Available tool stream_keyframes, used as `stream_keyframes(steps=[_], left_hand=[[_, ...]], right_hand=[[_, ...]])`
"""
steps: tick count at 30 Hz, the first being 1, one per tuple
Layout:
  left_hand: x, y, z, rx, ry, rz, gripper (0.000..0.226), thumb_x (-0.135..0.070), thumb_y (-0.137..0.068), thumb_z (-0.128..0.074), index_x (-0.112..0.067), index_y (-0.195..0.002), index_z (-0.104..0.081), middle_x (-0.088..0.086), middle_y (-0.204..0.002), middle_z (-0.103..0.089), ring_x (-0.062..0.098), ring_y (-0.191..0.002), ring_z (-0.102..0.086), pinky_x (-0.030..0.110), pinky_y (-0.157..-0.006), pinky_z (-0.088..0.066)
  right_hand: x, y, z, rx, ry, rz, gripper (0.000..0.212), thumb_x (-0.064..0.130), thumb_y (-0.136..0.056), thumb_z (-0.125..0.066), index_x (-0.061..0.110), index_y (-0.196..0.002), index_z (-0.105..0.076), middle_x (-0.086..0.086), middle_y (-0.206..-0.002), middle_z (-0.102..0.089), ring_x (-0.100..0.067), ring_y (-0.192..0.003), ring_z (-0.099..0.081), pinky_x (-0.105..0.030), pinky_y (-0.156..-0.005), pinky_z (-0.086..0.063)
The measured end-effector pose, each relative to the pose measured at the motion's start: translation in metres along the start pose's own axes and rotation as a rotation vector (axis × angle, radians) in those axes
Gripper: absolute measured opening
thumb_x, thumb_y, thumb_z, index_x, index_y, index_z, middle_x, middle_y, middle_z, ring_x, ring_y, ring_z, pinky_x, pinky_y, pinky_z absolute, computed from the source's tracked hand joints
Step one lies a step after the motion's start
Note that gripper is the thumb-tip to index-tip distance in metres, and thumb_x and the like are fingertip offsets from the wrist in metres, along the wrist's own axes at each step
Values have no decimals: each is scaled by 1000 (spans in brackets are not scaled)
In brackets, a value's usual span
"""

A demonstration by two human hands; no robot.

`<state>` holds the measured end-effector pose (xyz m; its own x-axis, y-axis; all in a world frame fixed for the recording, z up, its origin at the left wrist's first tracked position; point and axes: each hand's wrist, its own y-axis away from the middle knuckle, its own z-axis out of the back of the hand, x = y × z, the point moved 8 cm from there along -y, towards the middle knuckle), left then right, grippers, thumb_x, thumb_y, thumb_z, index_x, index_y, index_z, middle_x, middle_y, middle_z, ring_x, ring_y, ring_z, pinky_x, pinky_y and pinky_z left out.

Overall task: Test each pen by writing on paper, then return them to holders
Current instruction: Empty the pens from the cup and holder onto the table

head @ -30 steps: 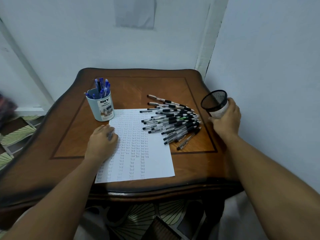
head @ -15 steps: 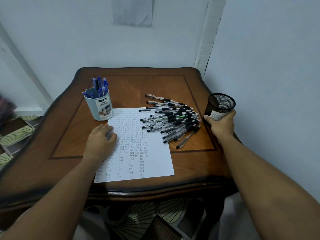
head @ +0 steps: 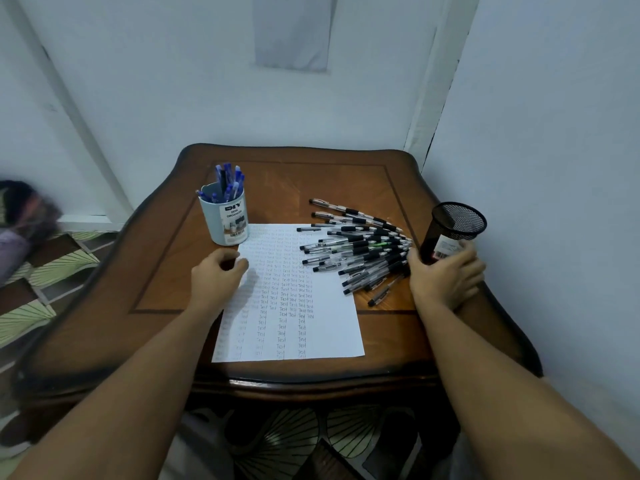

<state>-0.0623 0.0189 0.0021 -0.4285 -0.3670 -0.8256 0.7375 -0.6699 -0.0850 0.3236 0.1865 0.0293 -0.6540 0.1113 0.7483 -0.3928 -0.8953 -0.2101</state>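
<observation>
A: Going left to right, quick. What's far left?

B: I see patterned floor tiles (head: 52,268) and a blurred dark bundle (head: 24,209) by the wall; I can't make out what it is. Then the wooden table (head: 104,306) starts.

A: First task item?

B: Light blue pen holder (head: 225,216), upright at the back-left of the table, label reads DIY. Blue pens (head: 228,181) stand in it, tips and caps poking above the rim.

A: Left hand?

B: My left hand (head: 218,275) sits just in front of that holder, resting on the left edge of the paper (head: 298,323). Fingers are curled in loosely. I can't tell if anything is pinched inside them.

A: Paper?

B: White sheet, flat, centre of the table, covered in columns of the word "Test". Its top-left corner is just beside the blue holder's base.

A: Next?

B: Pile of black pens (head: 360,247), clear barrels with black grips, fanned out loose on the table; some lie over the paper's top-right corner. One has a green bit.

A: Right side?

B: My right hand (head: 446,275) wraps the lower part of the black mesh holder (head: 453,226), fingers and thumb curled round it. It's tilted, near the table's right edge, just beside the pile. Nothing visible inside through the mouth.
</observation>
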Motion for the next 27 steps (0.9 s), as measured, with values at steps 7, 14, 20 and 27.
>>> stream_keyframes(steps=[7,14,20,27], left_hand=[[-6,-2,14,-94,120,83,26,-19,-87,-74,-15,-105,-56,3,-106,-63,20,-98,-60,29,-77,-43],[-10,-25,21,-174,204,83,69,-15,-79,-82,-13,-136,-44,6,-135,-49,19,-114,-57,25,-90,-48],[-8,-47,19,-190,261,145,93,-20,-76,-84,-15,-150,-29,6,-151,-39,26,-137,-42,44,-111,-41],[-10,-61,10,-78,355,114,85,-16,-76,-84,-18,-145,-36,1,-143,-52,21,-130,-51,38,-103,-46]], right_hand=[[96,61,-57,304,147,645,40,43,-96,-54,18,-128,-54,-4,-128,-48,-22,-123,-39,-37,-105,-31],[118,106,-101,481,344,877,52,47,-103,-37,19,-146,-42,-4,-151,-40,-22,-144,-27,-43,-121,-9],[128,148,-130,666,437,1067,58,50,-106,-26,20,-156,-29,-5,-165,-21,-22,-154,-11,-47,-125,1],[119,134,-138,637,558,946,63,47,-107,-19,6,-153,-33,-10,-163,-25,-25,-153,-12,-47,-124,2]])
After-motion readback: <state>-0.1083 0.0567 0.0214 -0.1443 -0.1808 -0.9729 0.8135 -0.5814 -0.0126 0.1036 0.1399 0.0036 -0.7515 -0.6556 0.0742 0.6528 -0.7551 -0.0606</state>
